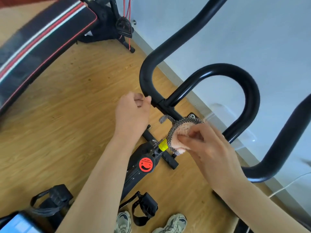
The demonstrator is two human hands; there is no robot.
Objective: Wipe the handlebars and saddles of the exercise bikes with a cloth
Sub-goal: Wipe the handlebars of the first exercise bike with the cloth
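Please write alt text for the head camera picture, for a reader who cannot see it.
A person's right hand holds a cloth at the centre of a black bike handlebar, while the left hand, with curled fingers, touches its left bend. Below are a red knob, pedals and a wooden floor.

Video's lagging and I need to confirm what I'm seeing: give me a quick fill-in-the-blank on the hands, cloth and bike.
The peach fluffy cloth with a grey checked edge is held in the ____ hand.
The left hand touches the bike's curved black padded ____.
The round tension knob below the cloth is ____.
Missing words: right (right hand); handlebar; red.
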